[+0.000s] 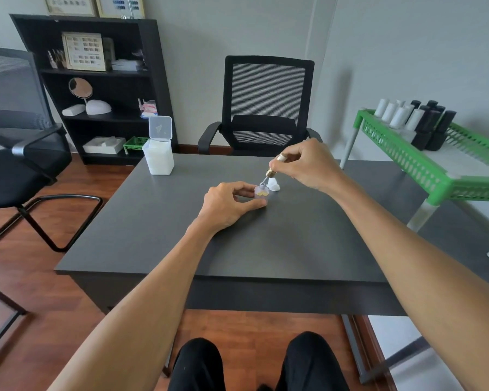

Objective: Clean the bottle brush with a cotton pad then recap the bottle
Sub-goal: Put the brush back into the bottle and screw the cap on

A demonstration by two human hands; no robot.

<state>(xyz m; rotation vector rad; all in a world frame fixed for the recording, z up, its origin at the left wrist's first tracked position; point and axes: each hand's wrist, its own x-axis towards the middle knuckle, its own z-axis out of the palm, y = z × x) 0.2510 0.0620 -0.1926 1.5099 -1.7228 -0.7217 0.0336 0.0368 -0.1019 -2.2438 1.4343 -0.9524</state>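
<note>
Bottle (261,192): small, clear, stands upright on the table (158,227) a little past its middle, toward 12 o'clock from the person; neck points straight up.
Left hand (228,204): fingers curled narrowly round the bottle's base, thumb at the near side, pinning it to the table.
Right hand (305,165): pinches the gold cap (274,166) of the brush between fingertips.
Brush axis: long axis tilted, cap toward 1 o'clock and up, brush stem (263,182) down into the bottle's mouth.
Cotton pad (273,185): crumpled, white, lies just beside the bottle at its 1 o'clock side.
Handling: bottle looks light, probably fragile and easily tipped, so the low steadying hold suits it; the cap is slim and smooth, best taken by its sides; the pad is soft.
Pad box (158,158): lid open, at 10 o'clock.
</note>
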